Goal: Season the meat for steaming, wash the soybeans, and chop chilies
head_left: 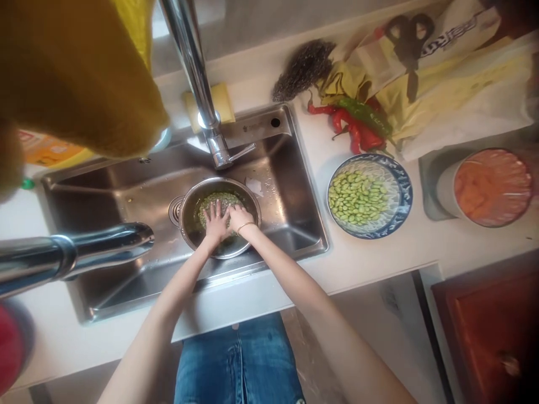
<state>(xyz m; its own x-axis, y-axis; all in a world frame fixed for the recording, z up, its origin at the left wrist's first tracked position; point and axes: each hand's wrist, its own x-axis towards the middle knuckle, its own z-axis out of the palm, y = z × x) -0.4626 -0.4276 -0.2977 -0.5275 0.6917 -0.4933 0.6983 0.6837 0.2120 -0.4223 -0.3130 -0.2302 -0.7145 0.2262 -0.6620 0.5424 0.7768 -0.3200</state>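
Observation:
A round metal bowl [256,231] stands in the sink basin with small green beans [225,197] under water in it. Inside the bowl, my left hand [216,223] lies with fingers spread over the beans. My right hand [241,216], with a thin bangle at the wrist, is beside it, touching or very near it. Its fingers are curled inward, and what they hold, if anything, is hidden. To the right of the sink, a blue-and-white patterned plate [403,196] carries larger, pale green shelled beans [357,196].
A chrome faucet [217,147] rises behind the bowl; another chrome pipe [109,249] juts in at left. Yellow cloth [84,78] hangs close at upper left. Red peppers [356,132], a green pepper [366,115], black scissors [410,50], plastic bags [471,84] and a bowl of orange pieces [490,188] occupy the right counter.

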